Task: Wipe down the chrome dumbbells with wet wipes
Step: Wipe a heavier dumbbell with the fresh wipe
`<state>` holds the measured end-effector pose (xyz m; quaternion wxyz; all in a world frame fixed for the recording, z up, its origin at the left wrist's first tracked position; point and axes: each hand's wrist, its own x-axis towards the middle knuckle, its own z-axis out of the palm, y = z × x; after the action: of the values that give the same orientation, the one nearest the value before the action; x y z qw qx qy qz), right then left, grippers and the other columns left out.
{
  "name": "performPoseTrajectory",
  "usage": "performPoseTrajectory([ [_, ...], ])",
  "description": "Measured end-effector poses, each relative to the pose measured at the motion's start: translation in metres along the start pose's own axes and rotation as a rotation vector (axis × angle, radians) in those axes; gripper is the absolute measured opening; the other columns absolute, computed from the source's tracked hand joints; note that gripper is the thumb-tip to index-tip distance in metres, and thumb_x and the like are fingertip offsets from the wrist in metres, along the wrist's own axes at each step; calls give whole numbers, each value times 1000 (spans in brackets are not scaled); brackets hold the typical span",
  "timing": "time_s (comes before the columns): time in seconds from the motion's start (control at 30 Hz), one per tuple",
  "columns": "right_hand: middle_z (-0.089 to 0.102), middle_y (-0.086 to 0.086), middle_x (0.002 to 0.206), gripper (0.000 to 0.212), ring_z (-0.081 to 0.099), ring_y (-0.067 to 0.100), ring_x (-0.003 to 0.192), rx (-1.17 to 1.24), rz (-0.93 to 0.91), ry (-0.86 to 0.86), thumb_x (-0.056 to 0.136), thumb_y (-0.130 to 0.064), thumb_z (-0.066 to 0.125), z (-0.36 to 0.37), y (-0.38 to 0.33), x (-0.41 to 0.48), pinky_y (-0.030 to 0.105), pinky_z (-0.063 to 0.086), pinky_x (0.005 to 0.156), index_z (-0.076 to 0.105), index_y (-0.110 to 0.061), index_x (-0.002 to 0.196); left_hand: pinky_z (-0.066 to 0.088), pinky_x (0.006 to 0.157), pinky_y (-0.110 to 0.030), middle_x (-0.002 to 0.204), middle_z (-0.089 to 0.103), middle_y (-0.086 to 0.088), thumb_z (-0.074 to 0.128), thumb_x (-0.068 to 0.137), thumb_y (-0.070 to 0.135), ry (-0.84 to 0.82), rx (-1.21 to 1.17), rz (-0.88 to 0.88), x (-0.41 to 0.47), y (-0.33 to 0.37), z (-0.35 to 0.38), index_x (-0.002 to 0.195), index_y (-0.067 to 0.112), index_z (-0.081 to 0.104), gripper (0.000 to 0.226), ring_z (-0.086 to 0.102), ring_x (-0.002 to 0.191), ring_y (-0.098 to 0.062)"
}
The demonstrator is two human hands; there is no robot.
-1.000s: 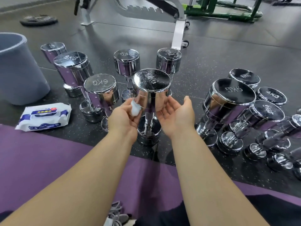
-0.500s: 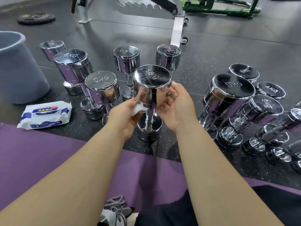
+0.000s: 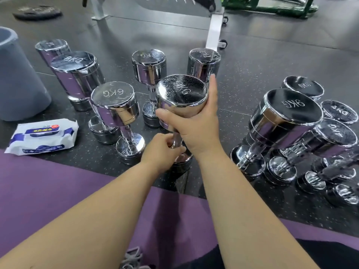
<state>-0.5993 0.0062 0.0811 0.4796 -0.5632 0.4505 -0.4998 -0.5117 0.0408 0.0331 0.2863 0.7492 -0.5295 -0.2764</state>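
A chrome dumbbell (image 3: 180, 94) stands on end at the centre of the dark floor, its top face wet. My right hand (image 3: 202, 125) grips the top head from the near side, thumb round the left and fingers up the right. My left hand (image 3: 161, 150) is curled round the handle just below. The wet wipe is hidden inside that hand. Several more chrome dumbbells (image 3: 113, 105) stand upright to the left and behind. Another group (image 3: 287, 117) leans in a pile at the right. A pack of wet wipes (image 3: 42, 135) lies on the floor at the left.
A grey bin (image 3: 17, 84) stands at far left. A purple mat (image 3: 58, 191) covers the floor near me. A white bench frame (image 3: 214, 30) and green rack (image 3: 272, 6) are behind. A black weight plate (image 3: 37, 11) lies at the back left.
My right hand closed from open palm to a grip round the top head. My left hand dropped from the side of the head to the handle, and the wipe went out of sight.
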Motion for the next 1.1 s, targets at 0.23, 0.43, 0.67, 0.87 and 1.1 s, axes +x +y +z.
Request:
performPoseTrajectory([
  [0.23,63,-5,123,101,59,8,115,-88,-73,70,43,-50,89,-1,-7,-2,34,49,99,36,-46,129,29,50,-30,55,44,10,56,88,13,76,123,25,8,13,4,63,18,44,29,42,55,-14],
  [0.43,62,-13,118,96,59,3,109,-109,-60,86,45,-41,95,-2,-17,-14,27,50,95,41,-39,125,25,59,-32,53,40,7,49,87,20,74,262,86,-1,7,0,61,21,33,30,47,67,-29],
  [0.67,67,6,106,72,71,17,88,258,347,40,58,-30,93,-14,-19,0,41,62,74,48,-18,113,45,67,-32,76,64,-6,59,83,39,36,377,-44,-9,-3,-14,72,13,61,28,62,82,-33],
  [0.87,60,4,111,100,62,24,94,273,625,65,45,-57,89,-35,15,27,46,57,76,43,-12,121,40,69,-31,87,55,-4,59,87,43,-108,613,-37,10,8,1,90,17,61,27,52,82,-29],
  [1.1,52,9,126,59,49,23,92,52,756,244,81,-34,62,-30,76,13,40,41,80,30,-22,128,43,70,-33,75,50,2,57,89,36,-367,821,-79,43,16,38,87,18,52,19,54,81,-25],
])
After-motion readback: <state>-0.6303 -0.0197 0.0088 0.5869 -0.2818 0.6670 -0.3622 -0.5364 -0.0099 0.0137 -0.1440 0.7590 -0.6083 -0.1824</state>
